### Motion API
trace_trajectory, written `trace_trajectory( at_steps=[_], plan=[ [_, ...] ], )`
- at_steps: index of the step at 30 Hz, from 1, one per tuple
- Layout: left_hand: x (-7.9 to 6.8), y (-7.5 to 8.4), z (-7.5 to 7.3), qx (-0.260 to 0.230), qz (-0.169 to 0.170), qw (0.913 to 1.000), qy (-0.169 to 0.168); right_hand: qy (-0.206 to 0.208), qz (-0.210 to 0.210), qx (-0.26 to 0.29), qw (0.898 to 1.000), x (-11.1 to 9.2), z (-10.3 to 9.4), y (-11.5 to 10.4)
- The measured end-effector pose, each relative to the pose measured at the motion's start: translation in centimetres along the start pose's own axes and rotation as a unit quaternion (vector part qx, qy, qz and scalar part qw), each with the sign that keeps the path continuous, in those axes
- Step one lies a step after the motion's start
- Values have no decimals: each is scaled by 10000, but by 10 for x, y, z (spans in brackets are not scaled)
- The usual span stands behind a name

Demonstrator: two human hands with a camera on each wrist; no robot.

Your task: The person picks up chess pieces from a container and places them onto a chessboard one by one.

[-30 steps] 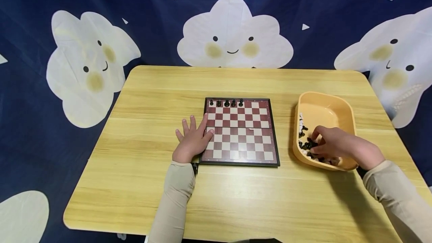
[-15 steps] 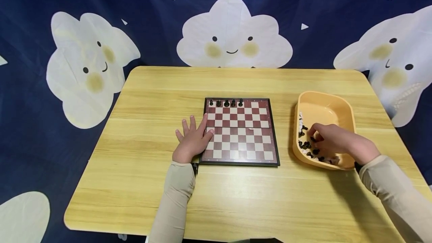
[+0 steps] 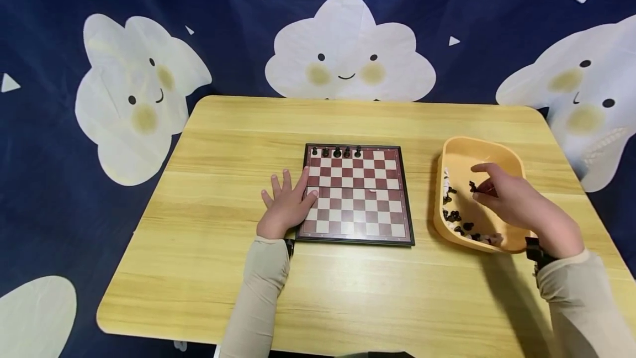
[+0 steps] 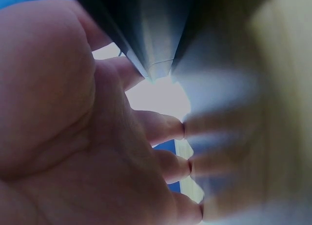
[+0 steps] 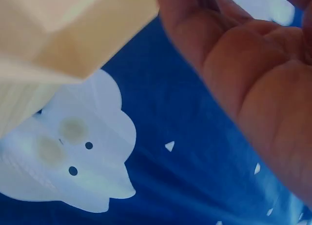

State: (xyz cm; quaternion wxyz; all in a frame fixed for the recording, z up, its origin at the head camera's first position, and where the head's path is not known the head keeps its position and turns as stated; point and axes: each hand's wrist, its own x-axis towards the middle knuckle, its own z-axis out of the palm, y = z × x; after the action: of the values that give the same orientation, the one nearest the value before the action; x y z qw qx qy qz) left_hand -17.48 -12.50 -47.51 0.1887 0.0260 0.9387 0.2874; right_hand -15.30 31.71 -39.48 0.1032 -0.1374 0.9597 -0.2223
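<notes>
In the head view my left hand [image 3: 285, 209] lies with spread fingers at the left edge of a folding chessboard [image 3: 355, 209], thumb and forefinger on its border. The left wrist view shows that palm [image 4: 58, 103] beside the dark side of the board [image 4: 141, 30]. Several black chess pieces [image 3: 337, 152] stand along the board's far row, from the left corner. My right hand [image 3: 521, 200] is over a yellow-orange tray [image 3: 519, 167] and pinches a small black chess piece [image 3: 473, 186]. In the right wrist view the hand [image 5: 258, 83] shows, but the piece does not.
Black and white chess pieces [image 3: 453, 216] lie loose along the left and near sides of the tray. The wooden table [image 3: 223, 181] extends around the board, with a dark blue cloud-print curtain [image 3: 233, 21] behind it.
My right hand has risen from among the pieces in the tray, now with a black chess piece in its fingers. My left hand stays on the board's edge.
</notes>
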Motion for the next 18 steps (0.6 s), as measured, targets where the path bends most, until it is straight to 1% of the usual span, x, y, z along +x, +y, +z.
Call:
trace_trajectory(
  at_steps=[2,4,5,6,7,8,9,10,12,14,15,16,17,18],
  plan=[
    [0,0,0,-9,-12,10000,0,422,-95,225,9988,-3,-1,-6],
    [0,0,1,-5,-28,10000,-8,800,-220,731,9939,-5,1,-13],
    [0,0,1,0,-32,10000,-9,960,-311,1110,9887,-6,3,-17],
    [0,0,1,-5,-36,10000,-9,1073,-421,1590,9805,-7,4,-21],
    [0,1,0,-14,-40,10000,-8,1137,-551,2167,9680,-7,7,-26],
    [0,1,0,-22,-35,10000,-11,1167,-696,2832,9494,-7,9,-30],
    [0,1,0,-9,-34,10000,-22,1156,-867,3533,9243,-6,13,-35],
    [0,2,0,-10,-29,10000,-24,1097,-1057,4228,8933,-5,16,-40],
    [0,2,0,-6,-17,10000,-17,879,-1387,5450,8222,-1,24,-50],
    [-1,2,-1,18,-23,10000,-19,619,-1630,6279,7585,4,32,-61],
    [-1,2,-1,31,-25,10000,-19,499,-1714,6531,7359,7,36,-66],
    [-2,1,-1,22,-23,10000,-12,403,-1787,6697,7197,9,40,-71],
    [-2,1,-1,22,-19,10000,-11,365,-1834,6790,7099,12,44,-76],
    [-2,1,-1,25,-15,10000,-9,353,-1873,6843,7039,14,47,-81]
  ],
)
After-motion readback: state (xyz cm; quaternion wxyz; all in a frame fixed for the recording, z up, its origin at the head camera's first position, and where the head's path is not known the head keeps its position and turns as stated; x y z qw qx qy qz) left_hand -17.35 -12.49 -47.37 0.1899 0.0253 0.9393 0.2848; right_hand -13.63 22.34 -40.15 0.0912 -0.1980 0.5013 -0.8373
